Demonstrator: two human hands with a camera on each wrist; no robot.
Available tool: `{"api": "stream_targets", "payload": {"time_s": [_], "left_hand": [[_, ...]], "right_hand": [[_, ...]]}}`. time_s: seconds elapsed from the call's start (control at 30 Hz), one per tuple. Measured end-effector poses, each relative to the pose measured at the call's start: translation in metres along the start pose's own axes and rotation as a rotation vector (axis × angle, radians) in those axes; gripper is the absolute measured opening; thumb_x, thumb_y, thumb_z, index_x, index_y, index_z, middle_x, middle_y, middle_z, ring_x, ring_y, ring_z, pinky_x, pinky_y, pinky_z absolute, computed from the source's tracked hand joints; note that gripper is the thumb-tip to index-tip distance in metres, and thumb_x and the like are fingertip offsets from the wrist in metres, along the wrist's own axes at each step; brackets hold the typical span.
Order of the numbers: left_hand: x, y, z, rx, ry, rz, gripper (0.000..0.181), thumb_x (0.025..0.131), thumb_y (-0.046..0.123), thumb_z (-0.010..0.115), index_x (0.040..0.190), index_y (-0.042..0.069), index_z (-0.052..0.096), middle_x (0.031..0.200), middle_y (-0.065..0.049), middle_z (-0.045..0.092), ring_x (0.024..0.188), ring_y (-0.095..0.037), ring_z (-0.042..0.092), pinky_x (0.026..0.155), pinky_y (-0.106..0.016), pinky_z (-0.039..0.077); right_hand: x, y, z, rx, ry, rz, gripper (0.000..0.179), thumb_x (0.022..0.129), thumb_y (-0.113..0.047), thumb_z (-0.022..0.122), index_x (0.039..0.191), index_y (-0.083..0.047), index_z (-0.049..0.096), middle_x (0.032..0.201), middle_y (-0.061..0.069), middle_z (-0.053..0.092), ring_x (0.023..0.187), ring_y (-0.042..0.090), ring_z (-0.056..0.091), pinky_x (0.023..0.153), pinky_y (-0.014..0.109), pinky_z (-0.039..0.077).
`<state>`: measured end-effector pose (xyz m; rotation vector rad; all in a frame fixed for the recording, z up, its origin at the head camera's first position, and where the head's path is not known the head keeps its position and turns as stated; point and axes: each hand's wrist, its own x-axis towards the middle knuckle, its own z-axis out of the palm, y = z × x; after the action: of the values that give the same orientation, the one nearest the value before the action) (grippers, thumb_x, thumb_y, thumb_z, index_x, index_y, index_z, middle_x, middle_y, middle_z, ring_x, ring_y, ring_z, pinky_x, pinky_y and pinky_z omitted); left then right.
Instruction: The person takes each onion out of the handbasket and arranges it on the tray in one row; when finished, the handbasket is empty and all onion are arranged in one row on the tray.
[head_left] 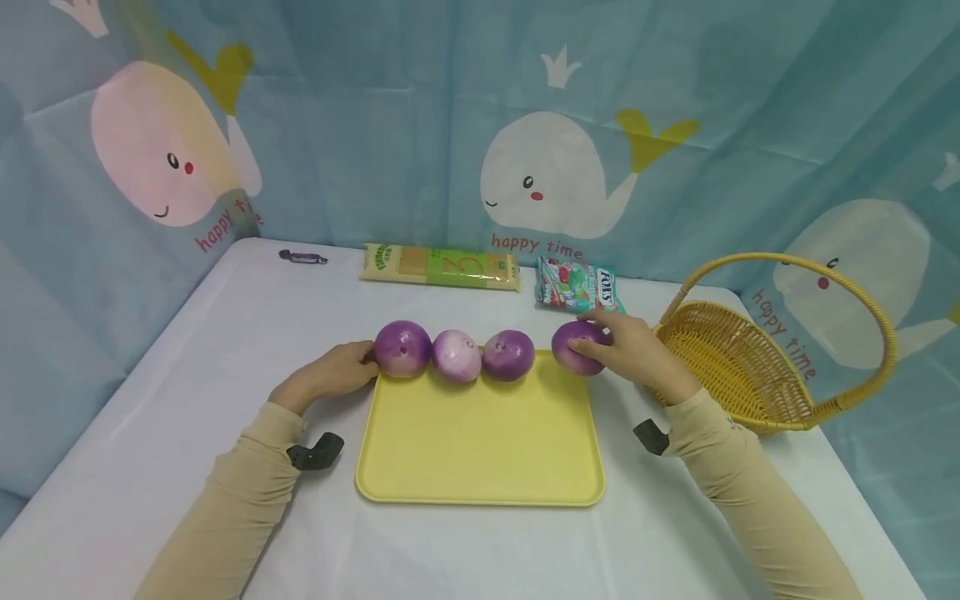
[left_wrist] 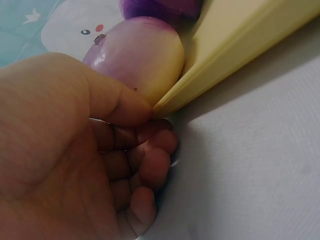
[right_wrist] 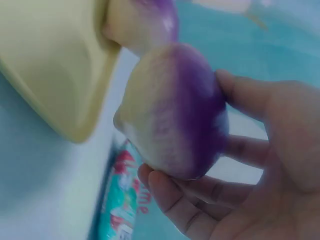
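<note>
In the head view my left hand [head_left: 336, 372] is at the far left corner of a yellow tray [head_left: 480, 442]. The left wrist view shows its thumb and curled fingers pinching the tray's rim [left_wrist: 200, 82], right beside a purple-and-cream turnip [left_wrist: 145, 57]. Three turnips stand in a row along the tray's far edge: a left one [head_left: 402, 348], a paler middle one [head_left: 456, 357] and a right one [head_left: 508, 356]. My right hand [head_left: 637, 350] grips a fourth turnip [right_wrist: 175, 112] over the tray's far right corner, fingers and thumb spread around its sides.
A yellow wicker basket [head_left: 720, 350] with a tall handle stands right of my right hand. Along the back lie a noodle packet [head_left: 442, 267], a FOX'S candy bag [head_left: 577, 285] and a small dark wrapped item [head_left: 303, 257]. A whale-print curtain [head_left: 420, 125] hangs behind the table.
</note>
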<state>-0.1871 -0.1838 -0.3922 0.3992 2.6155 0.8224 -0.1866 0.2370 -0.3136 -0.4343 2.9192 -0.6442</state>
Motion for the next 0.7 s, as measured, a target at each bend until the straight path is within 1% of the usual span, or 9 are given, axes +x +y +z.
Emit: {"api": "stream_targets", "payload": {"time_s": [0.1,0.2,0.4,0.53,0.7], "left_hand": [[0.001,0.001,0.0,0.0,-0.001,0.002,0.051,0.096,0.019,0.042,0.138,-0.009,0.044,0.136,-0.031,0.053,0.132,-0.049,0.045,0.113,-0.06,0.036],[0.001,0.001,-0.001,0.002,-0.002,0.001,0.051,0.096,0.02,0.042,0.138,-0.009,0.045,0.136,-0.03,0.053,0.132,-0.049,0.045,0.113,-0.06,0.036],[0.001,0.001,-0.001,0.012,0.002,0.003,0.05,0.097,0.02,0.042,0.138,-0.008,0.045,0.136,-0.03,0.054,0.132,-0.049,0.046,0.113,-0.06,0.035],[0.001,0.0,0.0,0.012,-0.001,0.008,0.051,0.096,0.02,0.041,0.139,-0.009,0.044,0.137,-0.031,0.053,0.133,-0.049,0.044,0.114,-0.06,0.035],[0.001,0.0,0.0,0.008,-0.006,0.001,0.052,0.097,0.019,0.041,0.14,-0.009,0.043,0.138,-0.031,0.052,0.133,-0.049,0.044,0.113,-0.06,0.035]], "right_hand": [[0.004,0.0,0.009,-0.016,-0.003,-0.033,0.056,0.092,-0.041,0.065,0.136,-0.006,0.056,0.126,0.021,0.064,0.105,0.037,0.067,0.083,0.047,0.059],[0.007,0.0,0.015,-0.032,-0.015,-0.057,0.055,0.093,-0.036,0.064,0.136,-0.004,0.055,0.129,0.022,0.063,0.104,0.037,0.067,0.084,0.047,0.059],[0.011,0.004,0.026,-0.028,-0.056,-0.059,0.051,0.095,-0.03,0.061,0.138,-0.002,0.054,0.133,0.02,0.061,0.105,0.034,0.066,0.091,0.048,0.056],[0.012,0.005,0.029,-0.018,-0.039,-0.04,0.051,0.095,-0.031,0.061,0.137,-0.003,0.054,0.133,0.019,0.062,0.105,0.034,0.066,0.091,0.049,0.056],[0.014,0.004,0.034,-0.008,-0.02,-0.051,0.051,0.095,-0.031,0.063,0.136,-0.002,0.055,0.132,0.02,0.062,0.107,0.035,0.065,0.092,0.049,0.056]]}}
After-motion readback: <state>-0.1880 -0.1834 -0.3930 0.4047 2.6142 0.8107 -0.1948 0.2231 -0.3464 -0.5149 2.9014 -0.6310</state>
